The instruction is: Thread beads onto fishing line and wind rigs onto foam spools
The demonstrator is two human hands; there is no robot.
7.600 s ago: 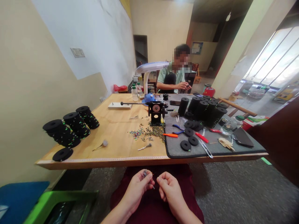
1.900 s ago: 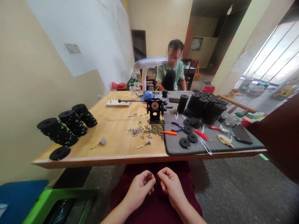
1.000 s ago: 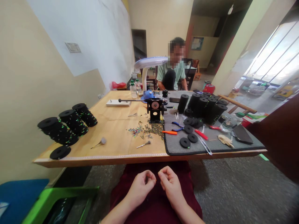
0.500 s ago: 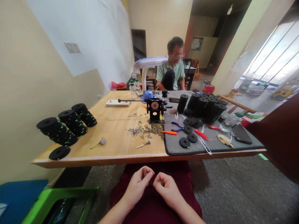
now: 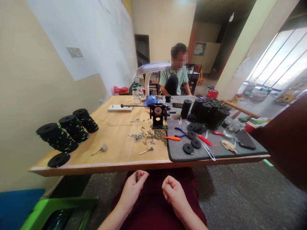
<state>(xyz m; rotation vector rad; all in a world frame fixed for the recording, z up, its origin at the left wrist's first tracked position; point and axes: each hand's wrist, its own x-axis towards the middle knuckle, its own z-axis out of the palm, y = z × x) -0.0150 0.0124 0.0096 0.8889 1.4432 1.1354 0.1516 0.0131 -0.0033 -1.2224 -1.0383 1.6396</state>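
Observation:
Over my lap, just below the table's front edge, my left hand (image 5: 135, 187) is closed in a pinch. Whatever lies between its fingertips is too small to make out. My right hand (image 5: 174, 192) is curled closed a little way to the right, its fingertips pressed together and what they may hold hidden. The hands are apart. Nearest to them on the wooden table (image 5: 112, 131) are a small brush-like piece (image 5: 146, 150), a pile of small metal parts (image 5: 158, 134) and a scatter of coloured beads (image 5: 137, 137).
Black foam spools stand stacked at left (image 5: 70, 127) and right (image 5: 206, 110). A small black machine (image 5: 158, 115) and a lamp (image 5: 147, 81) stand mid-table. Pliers (image 5: 181, 131) and scissors-like tweezers (image 5: 208, 151) lie on the grey mat (image 5: 177, 153). A person (image 5: 176, 80) sits across the table.
My hands have moved apart: the left went to the left, the right slightly to the right. Both stay closed. The whole view has shifted slightly.

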